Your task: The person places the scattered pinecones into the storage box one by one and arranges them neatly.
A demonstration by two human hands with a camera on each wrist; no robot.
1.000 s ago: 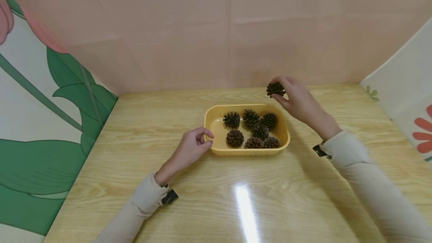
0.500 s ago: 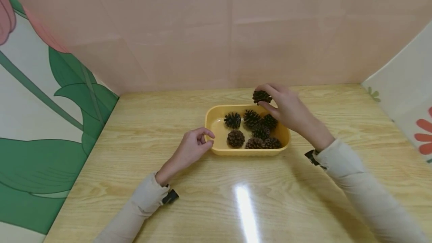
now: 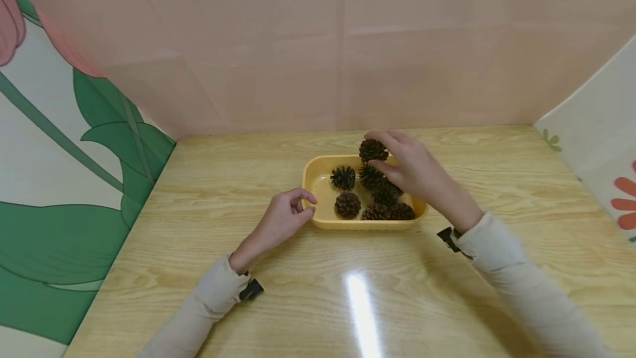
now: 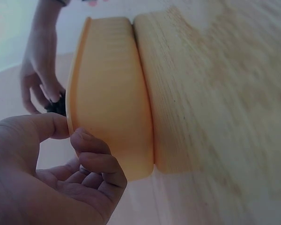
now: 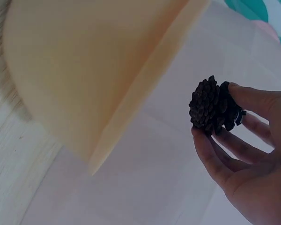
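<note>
A yellow plastic tub (image 3: 365,225) holds several brown pine cones (image 3: 348,204), most of them toward its right side. At its left end, my left hand (image 3: 283,217) pinches the rim between thumb and finger, as the left wrist view shows on the tub wall (image 4: 110,89). My right hand (image 3: 417,170) holds one pine cone (image 3: 374,149) over the back rim, above the others. In the right wrist view this pine cone (image 5: 208,105) sits between thumb and fingertips, apart from the tub. Part of the tub's right side is hidden behind my right hand.
The tub stands on a light wood-grain table (image 3: 228,170) with a glare streak at the front. Behind the table rises a pinkish wall covering (image 3: 278,70). Panels with printed leaves (image 3: 59,247) and flowers stand at the left and right.
My right hand has moved left and slightly down with the pine cone, from right of the tub to over its back rim. My left hand has stayed at the left rim.
</note>
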